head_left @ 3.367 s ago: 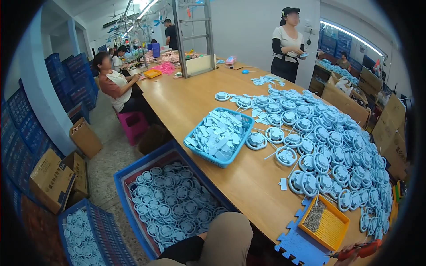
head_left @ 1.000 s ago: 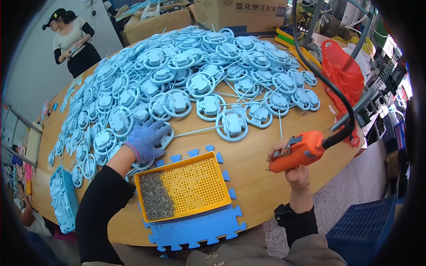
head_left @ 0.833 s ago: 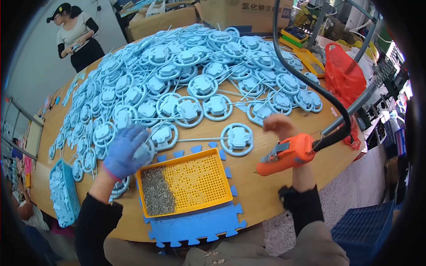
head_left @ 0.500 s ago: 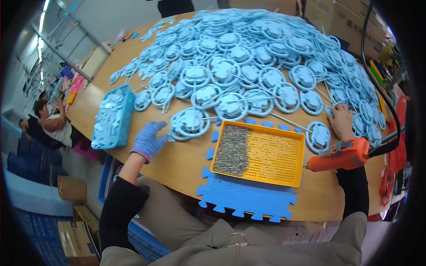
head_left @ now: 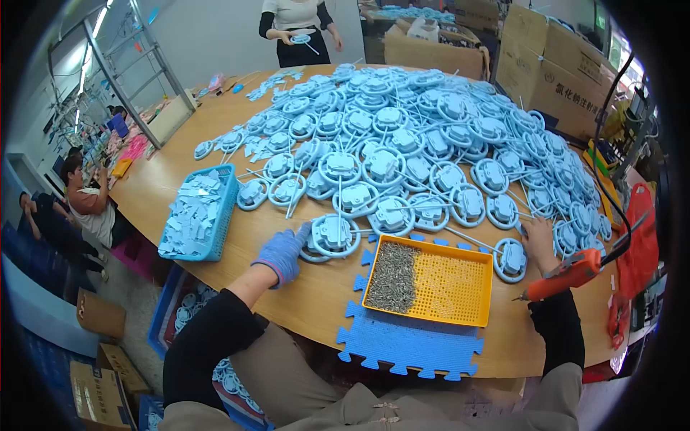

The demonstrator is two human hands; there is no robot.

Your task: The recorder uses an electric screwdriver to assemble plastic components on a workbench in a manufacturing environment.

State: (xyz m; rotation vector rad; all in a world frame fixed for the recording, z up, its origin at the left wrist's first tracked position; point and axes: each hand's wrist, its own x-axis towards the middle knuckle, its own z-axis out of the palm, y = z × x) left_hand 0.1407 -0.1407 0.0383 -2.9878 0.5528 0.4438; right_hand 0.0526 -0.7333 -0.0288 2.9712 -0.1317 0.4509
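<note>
Gloved in blue, my left hand is open, its fingers reaching to the left rim of a light blue ring-shaped plastic part with a stick. That part seems to overlap another ring. My bare right hand is open beside a similar ring part at the pile's near right edge; its fingertips are partly hidden. An orange electric screwdriver hangs across my right wrist, bit pointing left. Between my hands, a yellow tray holds many small metal screws, heaped in its left part.
A large heap of ring parts covers the table's far half. A blue basket of flat light blue pieces stands left. The tray rests on a blue foam mat. A black cable runs to the screwdriver. A person stands across the table.
My view has tilted up, showing more of the person opposite, who holds a ring part. My left hand has moved right to the ring part. My right hand has come nearer the closest ring.
</note>
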